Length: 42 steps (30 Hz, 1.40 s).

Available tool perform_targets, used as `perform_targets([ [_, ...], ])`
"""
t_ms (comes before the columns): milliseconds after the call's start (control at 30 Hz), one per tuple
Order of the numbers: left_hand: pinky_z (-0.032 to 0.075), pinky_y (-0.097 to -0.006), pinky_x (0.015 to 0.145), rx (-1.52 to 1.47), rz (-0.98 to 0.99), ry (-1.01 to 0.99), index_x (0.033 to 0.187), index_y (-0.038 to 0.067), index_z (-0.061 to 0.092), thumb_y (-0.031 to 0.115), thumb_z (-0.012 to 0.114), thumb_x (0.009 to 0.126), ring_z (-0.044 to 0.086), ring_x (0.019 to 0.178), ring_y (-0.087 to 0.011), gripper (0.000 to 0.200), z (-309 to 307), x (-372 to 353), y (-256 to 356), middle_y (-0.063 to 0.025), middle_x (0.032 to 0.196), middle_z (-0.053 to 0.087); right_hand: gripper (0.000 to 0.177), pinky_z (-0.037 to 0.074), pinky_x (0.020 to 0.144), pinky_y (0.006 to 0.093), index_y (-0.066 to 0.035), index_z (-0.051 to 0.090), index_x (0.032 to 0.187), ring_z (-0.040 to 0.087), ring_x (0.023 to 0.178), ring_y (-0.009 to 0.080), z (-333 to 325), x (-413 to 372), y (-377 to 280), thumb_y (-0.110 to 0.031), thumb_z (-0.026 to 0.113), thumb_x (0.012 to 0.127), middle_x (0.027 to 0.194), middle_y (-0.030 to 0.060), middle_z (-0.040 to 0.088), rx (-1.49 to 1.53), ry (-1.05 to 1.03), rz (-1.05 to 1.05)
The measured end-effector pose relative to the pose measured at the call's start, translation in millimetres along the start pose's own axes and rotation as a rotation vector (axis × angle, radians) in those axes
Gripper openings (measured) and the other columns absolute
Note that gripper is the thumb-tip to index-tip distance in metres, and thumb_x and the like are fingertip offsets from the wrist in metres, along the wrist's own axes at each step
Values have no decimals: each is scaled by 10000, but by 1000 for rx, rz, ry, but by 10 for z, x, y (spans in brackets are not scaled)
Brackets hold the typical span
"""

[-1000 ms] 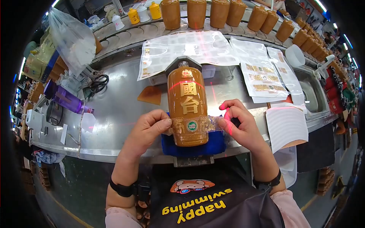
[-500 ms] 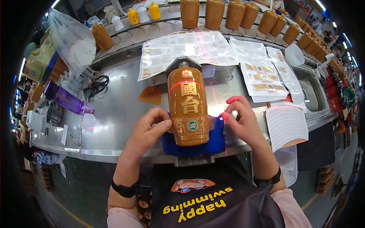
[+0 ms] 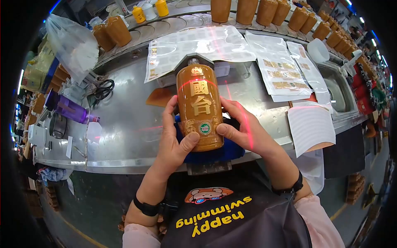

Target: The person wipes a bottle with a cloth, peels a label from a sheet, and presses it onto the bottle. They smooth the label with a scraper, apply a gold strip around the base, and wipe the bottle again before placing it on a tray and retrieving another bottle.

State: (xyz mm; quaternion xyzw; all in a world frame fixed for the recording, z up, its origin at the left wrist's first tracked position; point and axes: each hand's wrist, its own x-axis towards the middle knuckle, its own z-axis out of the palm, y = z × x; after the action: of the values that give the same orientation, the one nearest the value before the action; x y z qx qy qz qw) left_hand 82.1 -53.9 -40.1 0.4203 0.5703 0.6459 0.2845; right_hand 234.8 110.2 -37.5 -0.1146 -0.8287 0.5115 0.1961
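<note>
A glossy brown bottle (image 3: 200,111) with gold characters and a green-white round emblem lies face up at the middle of the bench, its neck pointing away toward a dark angled holder (image 3: 180,65). My left hand (image 3: 173,138) wraps round its left side, thumb on the lower front. On the right side my right hand (image 3: 240,126) grips it, thumb beside the emblem. Blue cloth (image 3: 233,152) shows beneath the bottle. A clear strip with gold pattern lies across the lower front.
Sheets of labels (image 3: 198,47) lie behind the bottle, with more label sheets (image 3: 281,74) to the right. Brown bottles (image 3: 246,11) stand on the conveyor. A purple bottle (image 3: 72,109) and black cable (image 3: 103,89) are at left, a sink (image 3: 339,89) at right.
Both hands have closed in on the bottle and now hold its sides. My right hand was off it, fingers apart. Another brown bottle shows at the conveyor's left.
</note>
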Motion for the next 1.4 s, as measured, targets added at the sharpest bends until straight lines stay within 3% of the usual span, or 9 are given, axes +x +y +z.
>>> perform_targets([
  [433,296,-397,1119,19,-32,-10,1522,28,82,524,717,823,301,1382,-291,1067,8,-8,22,-197,1485,262,895,341,1090,420,83,318,1448,427,1310,383,-38,-2,-7,-505,664,867,1371,285,454,-9,-50,2],
  [633,192,-393,1157,-170,-19,-42,1522,21,127,496,592,926,236,1421,-270,893,-90,-4,-33,-174,1515,250,958,320,1109,424,93,280,1457,396,1337,383,-65,0,22,-509,694,838,1403,291,426,-13,-89,-12],
  [733,155,-385,1165,-85,-1,-46,1521,18,142,469,540,962,220,1429,-259,821,-65,-10,16,-166,1525,246,1010,315,1112,432,103,258,1459,392,1339,388,-58,-10,37,-516,721,809,1408,295,419,-28,-99,-34],
  [900,186,-397,1160,-21,-25,-35,1524,9,116,474,689,861,231,1425,-270,992,-53,-21,11,-179,1518,257,1046,311,1113,441,107,253,1459,391,1337,391,-46,10,-1,-513,752,780,1412,301,413,3,-103,-17],
  [967,185,-400,1161,-9,-9,-35,1523,6,115,490,695,850,231,1425,-274,1013,-49,-21,1,-185,1519,254,1046,310,1113,441,105,254,1460,391,1336,390,-38,4,16,-508,756,778,1414,300,412,3,-93,-17],
  [1300,197,-405,1160,22,23,-52,1516,-8,103,539,690,837,242,1423,-284,1051,-49,-5,-2,-190,1529,230,906,308,1114,427,106,261,1456,400,1328,381,-65,1,72,-488,646,890,1411,296,416,45,-111,-42],
  [1400,205,-405,1157,-176,-24,-2,1506,-12,126,529,666,863,245,1420,-280,999,-14,31,50,-201,1513,256,849,327,1095,422,112,289,1443,422,1308,375,-31,29,66,-481,604,923,1388,293,440,114,-71,14],
])
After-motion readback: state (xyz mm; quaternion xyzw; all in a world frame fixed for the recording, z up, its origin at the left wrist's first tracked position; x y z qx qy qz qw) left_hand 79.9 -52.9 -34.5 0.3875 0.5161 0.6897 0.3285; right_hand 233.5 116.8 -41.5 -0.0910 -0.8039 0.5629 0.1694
